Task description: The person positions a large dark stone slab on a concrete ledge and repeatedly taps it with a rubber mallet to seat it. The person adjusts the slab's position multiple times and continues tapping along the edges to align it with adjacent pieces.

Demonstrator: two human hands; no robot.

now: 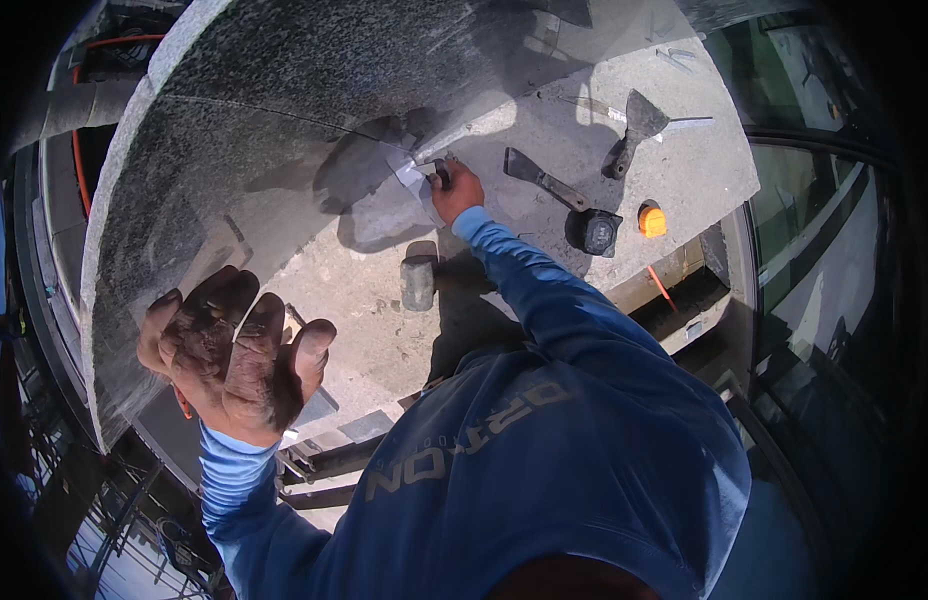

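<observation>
Your right hand grips a flat-bladed tool against the speckled slab, apparently for blade work; the next stroke calls for steadiness. Your left hand spreads loosely, slab contact unclear.

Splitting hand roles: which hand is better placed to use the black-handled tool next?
Right, I'd say. The right hand has its fingers around the black-handled tool; the left hand is well apart from it, in front of the speckled slab.
</observation>
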